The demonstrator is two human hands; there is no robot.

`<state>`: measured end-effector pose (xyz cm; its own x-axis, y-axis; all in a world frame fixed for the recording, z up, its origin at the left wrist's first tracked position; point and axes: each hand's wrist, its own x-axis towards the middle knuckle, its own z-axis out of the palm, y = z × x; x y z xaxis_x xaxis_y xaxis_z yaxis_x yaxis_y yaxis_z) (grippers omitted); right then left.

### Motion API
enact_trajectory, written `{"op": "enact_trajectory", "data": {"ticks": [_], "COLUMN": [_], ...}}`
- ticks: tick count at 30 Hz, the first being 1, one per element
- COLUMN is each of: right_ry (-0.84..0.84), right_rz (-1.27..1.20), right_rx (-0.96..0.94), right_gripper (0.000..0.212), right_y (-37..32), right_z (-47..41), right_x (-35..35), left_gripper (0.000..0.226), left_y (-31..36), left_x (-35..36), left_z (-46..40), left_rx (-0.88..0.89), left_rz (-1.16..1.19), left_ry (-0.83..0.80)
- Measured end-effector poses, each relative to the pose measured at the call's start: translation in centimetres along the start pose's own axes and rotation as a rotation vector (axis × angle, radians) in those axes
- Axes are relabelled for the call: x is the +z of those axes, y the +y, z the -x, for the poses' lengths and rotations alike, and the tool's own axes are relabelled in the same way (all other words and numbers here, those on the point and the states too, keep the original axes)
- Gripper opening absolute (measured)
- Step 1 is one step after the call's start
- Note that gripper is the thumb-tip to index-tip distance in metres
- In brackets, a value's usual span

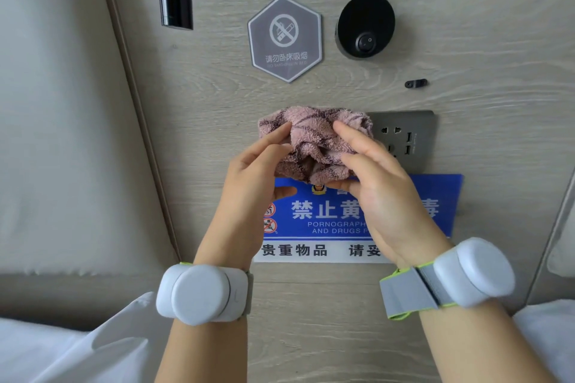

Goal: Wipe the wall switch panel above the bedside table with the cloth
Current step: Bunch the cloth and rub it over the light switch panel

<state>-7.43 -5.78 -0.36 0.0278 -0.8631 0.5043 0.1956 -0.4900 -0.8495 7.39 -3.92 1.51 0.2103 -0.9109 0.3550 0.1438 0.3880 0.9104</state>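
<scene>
Your two wrists, each with a white band, are the closest things to you, and above them both hands are busy with the cloth (314, 140). Your left hand (252, 183) pinches the cloth's left side with thumb and fingertips, and your right hand (376, 190) grasps the right and lower part of it, so neither hand is free. The pink cloth is bunched into a loose lump, held against or just before the wall; I cannot tell if it touches.

The grey switch panel (407, 137) is on the wall just to the right of the cloth, and your right hand and the cloth cover its left part. Its long axis seems horizontal, its face toward you, with sockets showing on the right side.

To do this step well, I think you should first gather the cloth into a flat pad, then press lightly and wipe along the panel from left to right. Keep loose folds away from the socket holes. The blue notice (432, 193) sits directly below.
</scene>
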Motion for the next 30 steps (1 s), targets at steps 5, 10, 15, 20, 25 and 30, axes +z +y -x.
{"op": "enact_trajectory", "data": {"ticks": [5, 10, 15, 20, 25, 30], "right_ry": [0.018, -0.007, 0.016, 0.018, 0.033, 0.015], "right_rz": [-0.012, 0.061, 0.134, 0.13, 0.04, 0.142], "right_rx": [0.084, 0.13, 0.199, 0.21, 0.125, 0.197], "right_gripper": [0.042, 0.045, 0.043, 0.042, 0.044, 0.044], "right_y": [-0.3, -1.3, -1.0, -1.5, -1.4, -1.2], "right_z": [0.1, 0.0, -0.1, 0.0, -0.1, 0.0], "right_x": [-0.1, 0.0, -0.7, -0.7, -0.3, -0.5], "left_gripper": [0.031, 0.03, 0.024, 0.021, 0.025, 0.023], "left_y": [0.2, 0.6, 0.4, 0.3, 0.5, 0.1], "left_x": [-0.1, 0.0, -0.6, -0.7, -0.2, -0.2], "left_z": [0.6, 0.7, 0.6, 0.5, 0.5, 0.3], "left_rx": [-0.057, -0.099, -0.208, -0.215, -0.141, -0.123], "left_rz": [-0.032, -0.099, -0.12, -0.101, -0.086, -0.177], "left_ry": [0.002, 0.018, 0.062, 0.076, 0.043, 0.099]}}
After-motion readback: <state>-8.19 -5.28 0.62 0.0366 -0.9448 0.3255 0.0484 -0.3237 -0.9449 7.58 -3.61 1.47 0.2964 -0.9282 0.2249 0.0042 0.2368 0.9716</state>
